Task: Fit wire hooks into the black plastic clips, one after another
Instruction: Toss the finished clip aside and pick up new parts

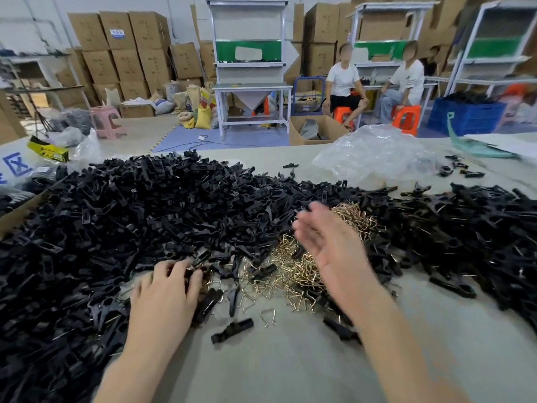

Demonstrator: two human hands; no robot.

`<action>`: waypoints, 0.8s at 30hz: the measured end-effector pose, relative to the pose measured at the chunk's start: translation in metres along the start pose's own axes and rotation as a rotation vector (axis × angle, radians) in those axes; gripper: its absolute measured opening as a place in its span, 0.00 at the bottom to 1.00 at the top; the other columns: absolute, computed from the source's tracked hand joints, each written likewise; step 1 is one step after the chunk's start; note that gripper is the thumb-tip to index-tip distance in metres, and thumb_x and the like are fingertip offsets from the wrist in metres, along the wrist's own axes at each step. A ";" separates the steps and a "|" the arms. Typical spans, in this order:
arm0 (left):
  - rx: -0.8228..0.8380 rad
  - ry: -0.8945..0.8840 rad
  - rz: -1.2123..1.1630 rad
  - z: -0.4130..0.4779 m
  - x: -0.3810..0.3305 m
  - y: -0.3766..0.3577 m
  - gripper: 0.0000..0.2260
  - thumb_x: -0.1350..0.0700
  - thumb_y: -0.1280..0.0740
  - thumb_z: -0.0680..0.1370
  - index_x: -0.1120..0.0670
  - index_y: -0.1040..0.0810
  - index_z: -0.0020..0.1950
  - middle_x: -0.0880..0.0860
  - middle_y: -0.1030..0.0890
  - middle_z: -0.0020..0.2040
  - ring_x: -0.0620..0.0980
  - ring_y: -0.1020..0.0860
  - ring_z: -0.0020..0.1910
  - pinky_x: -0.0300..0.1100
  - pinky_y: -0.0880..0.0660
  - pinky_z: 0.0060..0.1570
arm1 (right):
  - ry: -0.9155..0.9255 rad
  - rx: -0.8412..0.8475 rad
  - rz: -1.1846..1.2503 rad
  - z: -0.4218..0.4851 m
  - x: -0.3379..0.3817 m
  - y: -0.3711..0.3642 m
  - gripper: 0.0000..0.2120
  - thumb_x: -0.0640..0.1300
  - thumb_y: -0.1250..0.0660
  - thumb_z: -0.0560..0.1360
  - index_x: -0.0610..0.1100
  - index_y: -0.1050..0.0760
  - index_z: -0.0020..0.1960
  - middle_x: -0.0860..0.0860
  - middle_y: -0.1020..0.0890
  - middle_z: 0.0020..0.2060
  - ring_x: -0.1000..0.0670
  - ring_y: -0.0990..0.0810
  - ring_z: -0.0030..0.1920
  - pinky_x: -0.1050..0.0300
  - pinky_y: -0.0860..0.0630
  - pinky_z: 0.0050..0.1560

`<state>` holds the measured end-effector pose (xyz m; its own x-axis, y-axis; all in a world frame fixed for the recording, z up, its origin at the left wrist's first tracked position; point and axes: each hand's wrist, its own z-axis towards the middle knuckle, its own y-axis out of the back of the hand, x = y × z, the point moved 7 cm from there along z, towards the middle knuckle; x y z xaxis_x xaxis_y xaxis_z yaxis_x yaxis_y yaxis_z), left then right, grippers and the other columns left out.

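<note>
A big heap of black plastic clips (151,216) covers the left and middle of the table. A second pile of black clips (465,228) lies on the right. Between them sits a mound of gold wire hooks (293,271). My left hand (165,289) rests palm down at the edge of the left heap, its fingertips curled onto a black clip (200,257). My right hand (325,242) hovers over the hooks, blurred, palm turned left and fingers spread, with nothing in it. A loose clip (232,330) and a single hook (268,315) lie on the bare cloth nearby.
A crumpled clear plastic bag (374,152) lies at the table's far right. The grey table cloth (276,370) is bare near me. Beyond the table are stacked cardboard boxes (125,53), white work stations (250,71) and two seated people (374,80).
</note>
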<state>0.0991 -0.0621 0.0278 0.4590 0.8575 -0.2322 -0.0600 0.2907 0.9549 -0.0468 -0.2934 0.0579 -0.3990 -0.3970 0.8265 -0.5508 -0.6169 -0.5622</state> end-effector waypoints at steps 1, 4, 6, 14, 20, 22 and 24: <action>0.017 -0.018 0.009 0.001 0.000 0.000 0.21 0.40 0.42 0.81 0.47 0.26 0.70 0.52 0.26 0.67 0.58 0.27 0.65 0.55 0.33 0.67 | 0.013 0.060 -0.175 -0.007 -0.018 -0.015 0.13 0.43 0.31 0.79 0.44 0.22 0.63 0.50 0.14 0.51 0.52 0.15 0.51 0.61 0.19 0.53; 0.043 -0.067 0.038 0.003 0.001 -0.001 0.21 0.38 0.42 0.80 0.45 0.26 0.69 0.48 0.27 0.68 0.55 0.28 0.66 0.51 0.34 0.66 | 0.235 0.214 -0.829 -0.022 -0.061 -0.048 0.14 0.47 0.36 0.83 0.56 0.25 0.67 0.62 0.18 0.54 0.63 0.20 0.56 0.71 0.26 0.58; 0.015 -0.081 0.023 0.005 0.002 -0.001 0.19 0.39 0.41 0.80 0.45 0.26 0.68 0.47 0.26 0.67 0.53 0.27 0.65 0.50 0.34 0.65 | 0.410 0.294 -1.190 -0.028 -0.075 -0.059 0.16 0.48 0.41 0.84 0.56 0.28 0.71 0.62 0.23 0.60 0.63 0.26 0.61 0.72 0.33 0.62; -0.188 -0.004 0.065 0.001 0.009 0.006 0.17 0.58 0.29 0.75 0.58 0.20 0.64 0.61 0.19 0.57 0.66 0.25 0.60 0.63 0.33 0.63 | 0.585 0.293 -1.576 -0.027 -0.089 -0.060 0.17 0.52 0.43 0.85 0.50 0.23 0.69 0.54 0.20 0.61 0.49 0.27 0.62 0.53 0.29 0.67; -0.084 -0.076 0.125 0.027 -0.015 -0.008 0.16 0.44 0.43 0.83 0.48 0.23 0.65 0.51 0.21 0.60 0.54 0.25 0.61 0.49 0.34 0.65 | 0.396 0.234 -1.711 -0.007 -0.097 -0.069 0.23 0.66 0.44 0.80 0.54 0.23 0.66 0.54 0.24 0.60 0.49 0.31 0.62 0.50 0.36 0.65; -0.081 -0.074 0.126 0.031 -0.016 -0.014 0.16 0.44 0.45 0.84 0.46 0.24 0.65 0.49 0.23 0.60 0.52 0.26 0.62 0.48 0.34 0.65 | 0.421 0.221 -1.692 -0.006 -0.097 -0.075 0.17 0.62 0.41 0.81 0.55 0.22 0.62 0.55 0.24 0.58 0.49 0.30 0.61 0.51 0.37 0.63; -0.101 -0.059 0.130 0.031 -0.012 -0.015 0.15 0.46 0.45 0.84 0.47 0.22 0.63 0.48 0.22 0.58 0.51 0.25 0.61 0.47 0.34 0.64 | 0.452 0.224 -1.659 -0.009 -0.095 -0.076 0.14 0.58 0.40 0.82 0.54 0.22 0.60 0.56 0.24 0.57 0.50 0.30 0.60 0.52 0.37 0.62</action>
<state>0.1215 -0.0901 0.0222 0.4929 0.8650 -0.0939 -0.2097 0.2228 0.9520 0.0263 -0.2028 0.0220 0.2614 0.8875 0.3796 -0.4655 -0.2286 0.8550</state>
